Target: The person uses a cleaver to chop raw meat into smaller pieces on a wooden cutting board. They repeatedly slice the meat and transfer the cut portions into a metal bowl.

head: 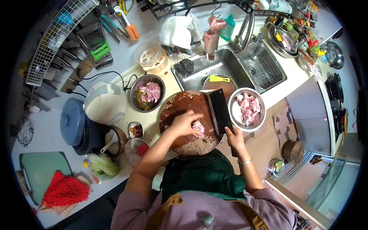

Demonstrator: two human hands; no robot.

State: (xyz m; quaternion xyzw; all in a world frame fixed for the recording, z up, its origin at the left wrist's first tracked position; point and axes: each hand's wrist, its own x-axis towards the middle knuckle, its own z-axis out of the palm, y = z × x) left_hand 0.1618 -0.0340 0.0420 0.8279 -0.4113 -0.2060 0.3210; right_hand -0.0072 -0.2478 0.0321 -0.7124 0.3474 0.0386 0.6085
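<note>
On the round wooden chopping board [184, 107] lies a small piece of raw pink meat [198, 128]. My left hand [185, 123] is over the board beside this piece, thumb at its near left edge and forefinger apart from it on the far side. My right hand [235, 139] grips the handle of a dark cleaver [220, 110], whose broad blade lies over the board's right edge. Right of the blade, a steel bowl [262, 119] holds several chunks of raw meat [247, 108]. Another metal bowl [134, 105], left of the board, contains pink meat slices [151, 92].
Behind the board is a double steel sink [230, 59] with a basin and yellow-green scraper [219, 78]. Raw meat [212, 37] hangs from a hook above it. A white appliance [105, 103], small sauce dish [135, 130], clear bowl [133, 151] and bagged cabbage [103, 168] stand left.
</note>
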